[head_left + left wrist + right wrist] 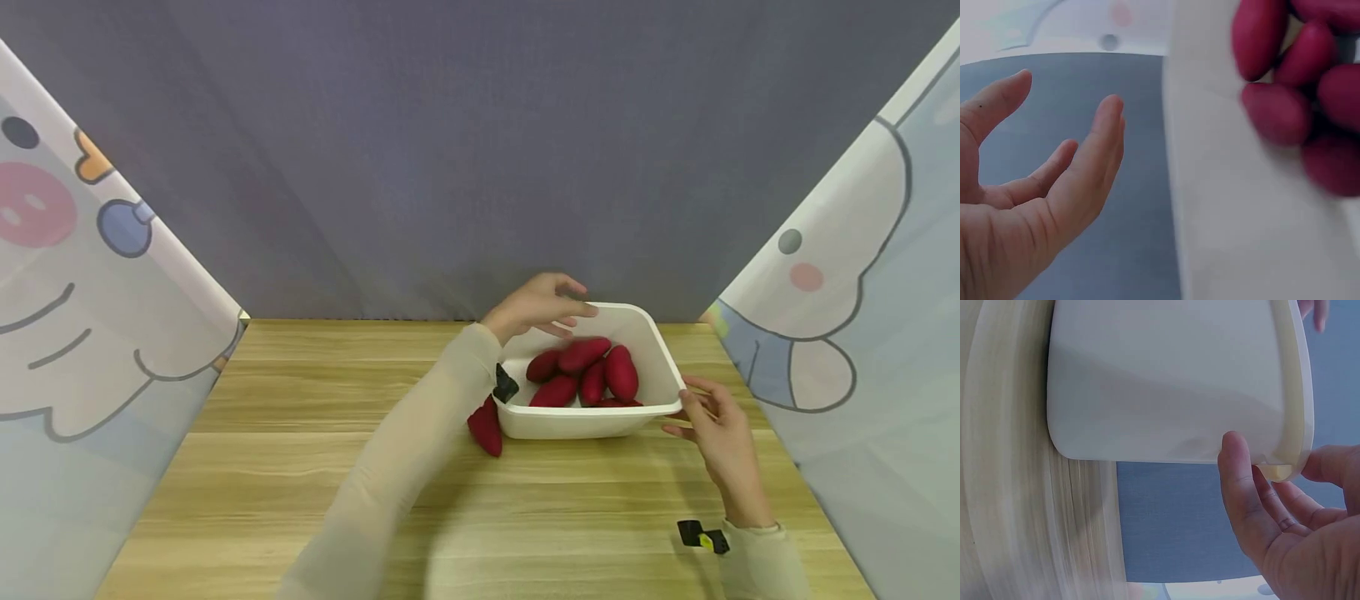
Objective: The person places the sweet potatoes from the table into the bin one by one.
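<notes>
A white plastic bin (662,354) stands on the wooden table (300,467) and holds several dark red sweet potatoes (592,375). One more sweet potato (486,427) lies on the table against the bin's near left corner. My left hand (551,304) hovers over the bin's far left rim with relaxed fingers, holding nothing; the left wrist view shows that hand (1054,187) empty beside the bin wall (1241,219) and the sweet potatoes (1285,112). My right hand (705,412) holds the bin's near right corner, the thumb (1241,481) on the bin's outer wall (1166,381) under the rim.
Grey cloth hangs behind the table, and cartoon-printed curtains (90,275) close in both sides. Bare wood stretches left of and in front of the bin. Small black camera mounts sit at my left forearm (504,385) and at my right wrist (702,537).
</notes>
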`<state>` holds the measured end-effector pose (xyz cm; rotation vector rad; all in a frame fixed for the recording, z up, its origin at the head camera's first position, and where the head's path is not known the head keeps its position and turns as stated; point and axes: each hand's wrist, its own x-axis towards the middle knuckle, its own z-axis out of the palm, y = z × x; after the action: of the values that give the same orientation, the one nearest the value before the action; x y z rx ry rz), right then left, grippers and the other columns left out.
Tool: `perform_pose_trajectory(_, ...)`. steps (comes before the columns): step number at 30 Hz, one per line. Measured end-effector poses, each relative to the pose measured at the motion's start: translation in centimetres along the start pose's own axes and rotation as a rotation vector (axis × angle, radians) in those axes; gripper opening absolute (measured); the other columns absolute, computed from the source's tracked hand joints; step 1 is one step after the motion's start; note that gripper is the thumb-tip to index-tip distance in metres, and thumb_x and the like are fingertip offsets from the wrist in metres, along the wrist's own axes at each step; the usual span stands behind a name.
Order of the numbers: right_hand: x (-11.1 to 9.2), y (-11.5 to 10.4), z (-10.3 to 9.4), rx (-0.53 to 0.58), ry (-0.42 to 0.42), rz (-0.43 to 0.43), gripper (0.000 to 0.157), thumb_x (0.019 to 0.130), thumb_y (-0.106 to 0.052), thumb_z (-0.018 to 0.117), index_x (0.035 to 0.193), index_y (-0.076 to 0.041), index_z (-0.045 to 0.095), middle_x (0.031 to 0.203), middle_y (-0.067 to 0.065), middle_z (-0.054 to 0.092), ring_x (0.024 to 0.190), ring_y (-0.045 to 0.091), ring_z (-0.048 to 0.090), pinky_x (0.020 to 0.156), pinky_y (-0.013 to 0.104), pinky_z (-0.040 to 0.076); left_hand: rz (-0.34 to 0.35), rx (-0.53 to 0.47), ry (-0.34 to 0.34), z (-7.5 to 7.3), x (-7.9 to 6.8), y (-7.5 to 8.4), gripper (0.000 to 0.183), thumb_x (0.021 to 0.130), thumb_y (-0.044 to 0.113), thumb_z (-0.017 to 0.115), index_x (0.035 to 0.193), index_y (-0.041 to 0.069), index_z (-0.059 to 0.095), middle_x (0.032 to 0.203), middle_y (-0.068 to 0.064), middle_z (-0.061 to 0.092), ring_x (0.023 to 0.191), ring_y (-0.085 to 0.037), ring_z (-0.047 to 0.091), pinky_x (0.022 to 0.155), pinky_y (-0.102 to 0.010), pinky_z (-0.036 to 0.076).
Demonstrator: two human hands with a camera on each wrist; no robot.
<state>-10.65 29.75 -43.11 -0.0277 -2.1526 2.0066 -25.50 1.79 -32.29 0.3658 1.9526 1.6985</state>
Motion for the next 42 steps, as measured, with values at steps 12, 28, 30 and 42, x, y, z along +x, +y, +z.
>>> perform_pose_trajectory(12, 0.4, 0.1, -0.4, 0.020, -0.007, -0.007, 0.037, 0.102, -0.007, 0.057, 0.134, 0.010, 0.048, 0.101, -0.002, 0.069, 0.080, 0.011, 0.070, 0.062, 0.031, 0.062, 0.118, 0.016, 0.132, -5.8, -8.8, -2.3, 0.051, 0.090, 0.019, 0.078, 0.134, 0.007, 0.055, 0.120, -0.014, 0.062, 0.106, -0.030, 0.066, 0.080, -0.038, 0.061)
perform_pose_trajectory(28, -0.1, 0.0, -1.6, 0.006, -0.002, -0.005, 0.031, 0.103, -0.009, 0.057, 0.130, 0.005, 0.051, 0.100, -0.001, 0.068, 0.079, 0.013, 0.071, 0.063, 0.033, 0.062, -0.068, -0.135, 0.273, -5.8, -12.1, -17.2, 0.057, 0.092, 0.010, 0.070, 0.140, -0.008, 0.045, 0.130, -0.030, 0.051, 0.103, -0.047, 0.064, 0.085, -0.051, 0.058)
perform_pose_trajectory(30, -0.1, 0.0, -1.6, 0.006, -0.003, -0.008, 0.030, 0.103, -0.009, 0.057, 0.130, 0.004, 0.051, 0.101, -0.001, 0.068, 0.080, 0.012, 0.071, 0.063, 0.032, 0.062, -0.085, -0.150, 0.280, -5.1, -12.0, -18.1, 0.060, 0.092, 0.011, 0.071, 0.141, -0.009, 0.044, 0.132, -0.031, 0.050, 0.103, -0.047, 0.064, 0.083, -0.050, 0.059)
perform_pose_trajectory(42, -0.1, 0.3, -1.7, 0.005, -0.017, -0.017, 0.033, 0.103, -0.009, 0.056, 0.132, 0.006, 0.049, 0.103, -0.002, 0.067, 0.082, 0.012, 0.071, 0.064, 0.032, 0.062, -0.112, -0.160, 0.302, -2.2, -10.4, -20.4, 0.067, 0.087, 0.018, 0.080, 0.136, -0.009, 0.044, 0.124, -0.026, 0.055, 0.088, -0.031, 0.069, 0.075, -0.044, 0.062)
